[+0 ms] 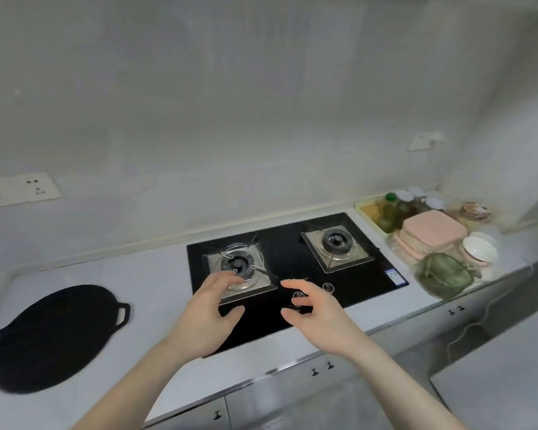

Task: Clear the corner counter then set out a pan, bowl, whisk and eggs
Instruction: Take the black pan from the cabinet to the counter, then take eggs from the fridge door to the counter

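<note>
A flat black pan (52,336) with two loop handles lies on the white counter (156,274) at the left. My left hand (210,315) hovers over the front of the left burner (238,265), fingers loosely spread and holding nothing. My right hand (316,315) hovers over the stove knobs (298,295), thumb and fingers apart, also empty. White bowls (479,248) are stacked at the far right of the counter. I see no whisk or eggs.
The black glass hob (292,256) has a second burner (336,240) at the right. Right of it stand a tray of jars and bottles (395,209), pink boards (432,232) and a green glass lid (444,274). Wall sockets (19,189) sit at the left.
</note>
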Tool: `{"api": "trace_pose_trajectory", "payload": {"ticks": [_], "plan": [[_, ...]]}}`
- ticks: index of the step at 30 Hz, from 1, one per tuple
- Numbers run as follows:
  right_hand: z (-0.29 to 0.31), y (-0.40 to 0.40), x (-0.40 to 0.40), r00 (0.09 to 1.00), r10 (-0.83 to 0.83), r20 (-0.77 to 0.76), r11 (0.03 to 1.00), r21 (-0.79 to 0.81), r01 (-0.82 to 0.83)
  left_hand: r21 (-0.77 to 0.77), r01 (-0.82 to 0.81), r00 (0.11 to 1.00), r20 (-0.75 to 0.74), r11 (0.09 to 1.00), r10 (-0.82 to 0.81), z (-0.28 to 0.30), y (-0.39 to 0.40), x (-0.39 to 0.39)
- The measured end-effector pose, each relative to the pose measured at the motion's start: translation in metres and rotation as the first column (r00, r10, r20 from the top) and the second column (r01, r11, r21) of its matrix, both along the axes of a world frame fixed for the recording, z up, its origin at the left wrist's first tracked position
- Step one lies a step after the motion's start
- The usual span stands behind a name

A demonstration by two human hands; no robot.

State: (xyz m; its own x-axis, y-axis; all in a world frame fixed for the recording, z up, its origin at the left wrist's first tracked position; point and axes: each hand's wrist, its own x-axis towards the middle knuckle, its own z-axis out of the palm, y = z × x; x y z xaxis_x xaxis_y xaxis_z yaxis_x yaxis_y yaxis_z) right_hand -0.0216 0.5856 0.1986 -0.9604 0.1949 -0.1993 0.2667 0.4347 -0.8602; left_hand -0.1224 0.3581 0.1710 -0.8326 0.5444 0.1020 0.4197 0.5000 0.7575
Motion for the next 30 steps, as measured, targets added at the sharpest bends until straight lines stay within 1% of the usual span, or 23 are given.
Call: {"api": "trace_pose_trajectory", "payload": {"ticks": [2, 8, 11, 14, 16, 21, 26, 30], "plan": [[0.009, 0.041, 0.044, 0.996, -0.082, -0.048, 0.997, 0.012, 0.082, 0.001, 0.097, 0.995, -0.036, 0.995, -0.097, 0.009, 0.050, 0.028], [0.021, 0.126, 0.135, 0.961, -0.238, -0.143, 0.967, 0.060, 0.248, -0.027, 0.255, 0.965, -0.060, 0.967, -0.256, 0.020, 0.145, 0.085], [0.023, 0.165, 0.182, 0.930, -0.325, -0.171, 0.937, 0.072, 0.341, -0.054, 0.342, 0.935, -0.080, 0.938, -0.345, 0.026, 0.194, 0.108], [0.026, 0.207, 0.229, 0.873, -0.447, -0.196, 0.885, 0.042, 0.463, -0.070, 0.441, 0.891, -0.082, 0.895, -0.446, 0.033, 0.251, 0.125], [0.026, 0.228, 0.250, 0.837, -0.505, -0.211, 0.850, 0.047, 0.525, -0.084, 0.481, 0.870, -0.078, 0.873, -0.487, 0.038, 0.280, 0.130], [0.027, 0.297, 0.306, 0.725, -0.643, -0.248, 0.736, 0.063, 0.674, -0.084, 0.582, 0.803, -0.100, 0.809, -0.588, 0.047, 0.389, 0.148], [0.029, 0.378, 0.343, 0.641, -0.727, -0.243, 0.648, 0.062, 0.759, -0.038, 0.657, 0.746, -0.117, 0.753, -0.656, 0.051, 0.508, 0.165], [0.033, 0.444, 0.361, 0.608, -0.761, -0.225, 0.607, 0.083, 0.790, -0.025, 0.689, 0.718, -0.114, 0.724, -0.687, 0.051, 0.599, 0.169]]}}
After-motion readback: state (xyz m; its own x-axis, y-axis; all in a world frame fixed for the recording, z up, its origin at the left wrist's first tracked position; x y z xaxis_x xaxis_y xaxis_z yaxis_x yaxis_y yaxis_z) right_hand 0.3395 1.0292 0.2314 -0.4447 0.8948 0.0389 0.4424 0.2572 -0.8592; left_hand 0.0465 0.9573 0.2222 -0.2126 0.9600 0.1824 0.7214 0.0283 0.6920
